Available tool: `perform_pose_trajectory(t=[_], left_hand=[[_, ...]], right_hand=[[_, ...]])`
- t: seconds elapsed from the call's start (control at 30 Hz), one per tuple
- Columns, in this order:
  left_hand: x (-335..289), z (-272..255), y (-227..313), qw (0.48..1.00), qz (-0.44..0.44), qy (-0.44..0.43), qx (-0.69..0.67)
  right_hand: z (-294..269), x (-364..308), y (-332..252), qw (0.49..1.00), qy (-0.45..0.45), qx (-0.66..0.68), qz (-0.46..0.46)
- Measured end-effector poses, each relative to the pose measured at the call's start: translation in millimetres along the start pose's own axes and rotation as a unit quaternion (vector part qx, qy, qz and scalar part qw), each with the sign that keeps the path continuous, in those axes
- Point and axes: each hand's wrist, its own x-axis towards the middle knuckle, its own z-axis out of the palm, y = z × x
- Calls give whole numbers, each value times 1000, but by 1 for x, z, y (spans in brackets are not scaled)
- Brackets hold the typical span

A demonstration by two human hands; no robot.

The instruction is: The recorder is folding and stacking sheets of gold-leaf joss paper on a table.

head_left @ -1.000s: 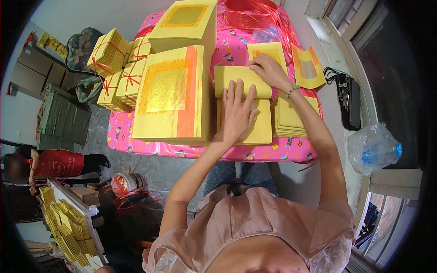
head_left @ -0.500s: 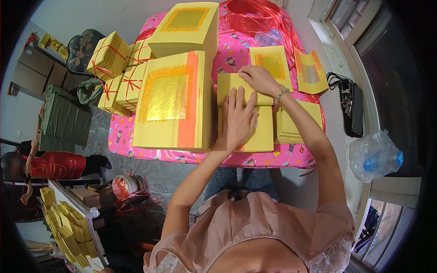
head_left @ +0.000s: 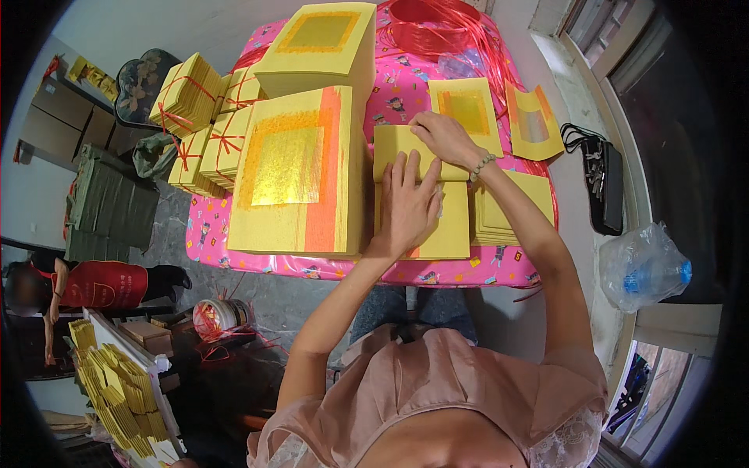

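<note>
Folding the yellow paper sheet (head_left: 421,204): left hand (head_left: 407,204) lay spread flat, pressing it; right hand (head_left: 445,136) pinched its top edge; next probably needed creasing that fold firmly

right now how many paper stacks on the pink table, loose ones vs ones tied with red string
Loose yellow paper stacks: 4 (big gold-foil stack, far stack, stack under the left hand and right hand, stack by the right forearm)
String-tied bundles: about 4
Total: about 8

Sleeveless pink top (head_left: 437,390), blue jeans (head_left: 421,304), beaded bracelet (head_left: 483,165)
</note>
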Motion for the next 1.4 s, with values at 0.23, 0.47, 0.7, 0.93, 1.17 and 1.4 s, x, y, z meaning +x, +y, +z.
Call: perform_pose_trajectory(t=[0.23, 0.47, 0.7, 0.93, 1.17, 1.4], left_hand=[[-2, 0, 0, 1000, -11, -6, 0], [-2, 4, 1, 1000, -17, -10, -16], [-3, 4, -2, 999, -27, -24, -12], [-4, 0, -4, 999, -11, -15, -34], [-9, -3, -5, 999, -23, -32, -3], [-20, -6, -13, 996, -67, -63, 12]], right_hand=[[2, -2, -2, 1000, 11, 3, -4], [1, -7, -2, 999, 34, 10, -21], [4, -73, -17, 980, 136, -99, -106], [-7, -141, -41, 991, -19, -126, -45], [2, -150, -37, 987, -25, -155, -32], [3, -149, -35, 987, -25, -153, -48]])
